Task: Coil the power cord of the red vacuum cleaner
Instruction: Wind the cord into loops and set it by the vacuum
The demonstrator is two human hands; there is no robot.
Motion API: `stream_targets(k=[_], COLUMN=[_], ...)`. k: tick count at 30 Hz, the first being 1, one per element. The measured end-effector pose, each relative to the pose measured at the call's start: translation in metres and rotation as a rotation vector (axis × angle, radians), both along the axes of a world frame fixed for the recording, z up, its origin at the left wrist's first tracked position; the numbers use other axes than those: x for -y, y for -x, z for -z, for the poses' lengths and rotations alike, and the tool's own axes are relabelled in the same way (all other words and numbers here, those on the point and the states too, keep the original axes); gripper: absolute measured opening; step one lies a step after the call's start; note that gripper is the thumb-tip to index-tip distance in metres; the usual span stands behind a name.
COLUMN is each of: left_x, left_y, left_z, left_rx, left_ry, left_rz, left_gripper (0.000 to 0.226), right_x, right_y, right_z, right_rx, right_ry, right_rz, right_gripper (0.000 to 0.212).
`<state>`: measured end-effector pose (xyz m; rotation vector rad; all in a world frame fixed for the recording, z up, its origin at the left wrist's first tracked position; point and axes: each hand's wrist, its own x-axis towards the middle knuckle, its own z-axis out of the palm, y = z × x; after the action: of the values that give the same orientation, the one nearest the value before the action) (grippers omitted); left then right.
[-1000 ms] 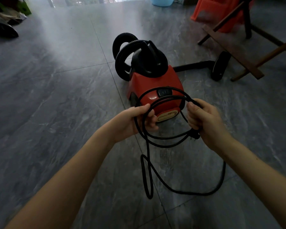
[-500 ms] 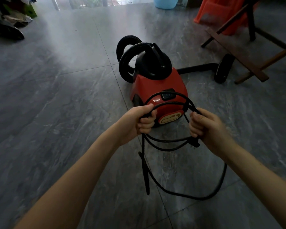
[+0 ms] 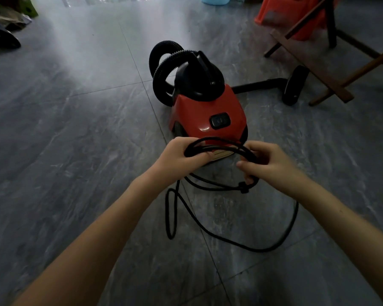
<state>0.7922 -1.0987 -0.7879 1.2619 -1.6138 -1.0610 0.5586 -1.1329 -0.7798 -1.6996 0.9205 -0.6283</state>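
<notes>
The red vacuum cleaner (image 3: 208,113) stands on the grey tiled floor, black ribbed hose (image 3: 164,69) looped at its back left. Just in front of it I hold several loops of its black power cord (image 3: 217,146) between both hands. My left hand (image 3: 181,160) grips the left side of the coil. My right hand (image 3: 268,164) closes on the right side, with the plug (image 3: 243,187) hanging just below it. The loose remainder of the cord (image 3: 263,248) trails in a wide curve on the floor beneath my forearms.
A black wand and floor nozzle (image 3: 294,85) lie right of the vacuum. Wooden furniture legs (image 3: 310,60) and an orange plastic item (image 3: 285,16) stand at the upper right. A blue tub (image 3: 215,0) is at the top edge. Dark clutter (image 3: 2,36) sits far left.
Both hands have tipped the coil from upright to nearly flat and lowered it, so it no longer covers the vacuum's switch. The view has shifted slightly.
</notes>
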Motion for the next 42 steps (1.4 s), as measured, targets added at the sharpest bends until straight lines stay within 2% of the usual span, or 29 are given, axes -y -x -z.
stream_targets(k=[3, 6, 8, 13, 16, 18, 21, 24, 26, 29, 33, 36, 40, 42], left_x=[-0.002, -0.002, -0.002, -0.005, -0.005, -0.004, -0.006, -0.007, -0.011, -0.015, -0.013, -0.009, -0.006, -0.005], left_y=[0.009, 0.017, 0.020, 0.023, 0.024, 0.024, 0.025, 0.020, 0.014, 0.009, 0.010, 0.011, 0.024, 0.031], left_z=[-0.003, -0.014, -0.019, -0.014, -0.012, -0.011, -0.007, -0.001, -0.004, -0.007, -0.008, -0.014, -0.022, -0.023], left_rx=[0.262, 0.568, 0.715, 0.931, 0.911, 0.837, 0.552, 0.232, 0.075, -0.017, 0.033, 0.277, 0.731, 0.858], left_ry=[0.187, 0.319, 0.371, 0.481, 0.534, 0.515, 0.443, 0.245, 0.057, -0.182, -0.105, 0.019, 0.098, 0.121], left_rz=[0.084, 0.150, 0.164, 0.132, 0.117, 0.128, 0.071, -0.029, 0.003, 0.084, 0.060, 0.059, 0.140, 0.157], left_gripper=[0.021, 0.042, 0.042, 0.020, 0.019, 0.022, 0.030, 0.027, 0.019, 0.020, 0.047, 0.037, 0.028, 0.021], right_x=[-0.001, -0.005, -0.009, -0.015, -0.019, -0.022, -0.023, -0.024, -0.026, -0.027, -0.022, -0.018, -0.017, -0.019], right_y=[-0.009, -0.017, -0.018, -0.017, -0.021, -0.023, -0.024, -0.021, -0.021, -0.020, -0.013, -0.009, -0.017, -0.025], right_z=[-0.007, -0.005, -0.004, -0.015, -0.013, -0.007, -0.001, -0.002, -0.004, -0.003, 0.001, -0.005, -0.013, -0.013], right_rx=[-0.208, -0.363, -0.372, -0.303, -0.254, -0.208, -0.121, 0.002, 0.074, 0.134, 0.018, -0.123, -0.240, -0.289], right_ry=[0.164, 0.247, 0.185, 0.029, -0.051, 0.030, 0.192, 0.203, 0.207, 0.221, 0.163, 0.116, 0.045, 0.011], right_rz=[-0.101, -0.167, -0.173, -0.227, -0.218, -0.115, 0.033, 0.129, 0.178, 0.236, 0.145, 0.001, -0.146, -0.182], right_gripper=[0.019, 0.018, 0.022, 0.025, 0.027, 0.033, 0.029, 0.024, 0.023, 0.023, 0.036, 0.033, 0.028, 0.028])
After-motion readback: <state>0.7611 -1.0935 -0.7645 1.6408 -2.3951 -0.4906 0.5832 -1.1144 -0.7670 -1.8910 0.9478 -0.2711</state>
